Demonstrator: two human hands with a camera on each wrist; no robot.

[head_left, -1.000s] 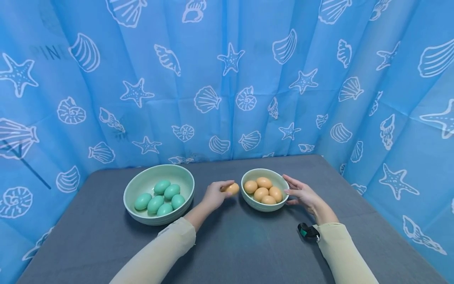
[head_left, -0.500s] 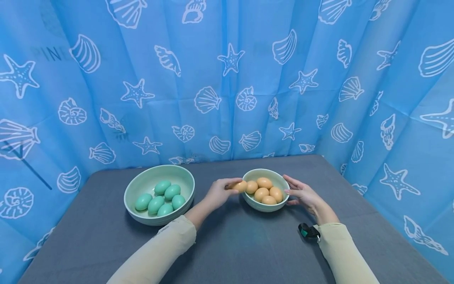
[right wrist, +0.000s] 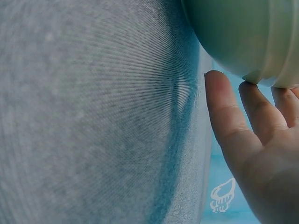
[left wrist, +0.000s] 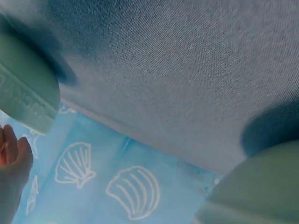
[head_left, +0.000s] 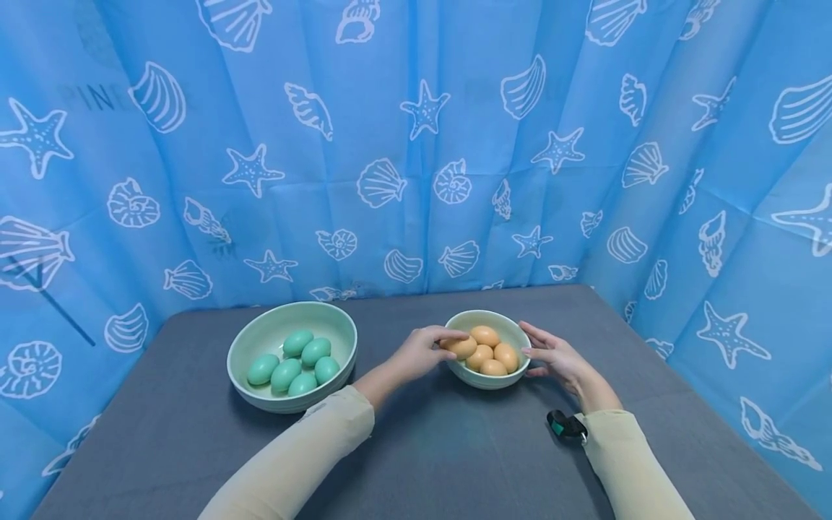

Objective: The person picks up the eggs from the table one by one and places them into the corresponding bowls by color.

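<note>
In the head view my left hand (head_left: 422, 352) pinches a light-brown egg (head_left: 462, 348) between thumb and fingers, over the left rim of the smaller green bowl (head_left: 482, 380). Several more brown eggs (head_left: 506, 355) lie inside that bowl; one at its left is hidden behind the held egg. My right hand (head_left: 564, 361) rests against the bowl's right side. In the right wrist view its fingers (right wrist: 229, 112) are fairly straight, tips at the bowl's outer wall (right wrist: 238, 42). The left wrist view catches part of the left hand (left wrist: 16, 163) at the edge, beside the small bowl (left wrist: 25, 88).
On the grey cloth-covered table (head_left: 448, 462), a larger green bowl (head_left: 260, 396) stands to the left with several teal eggs (head_left: 284, 375) in it. A black strap (head_left: 565, 425) hangs by the right sleeve. Behind the table hangs a blue shell-print curtain (head_left: 390, 144).
My left hand has carried the brown egg rightward, from beside the small bowl to over its left rim. The right hand has stayed at the bowl's right side.
</note>
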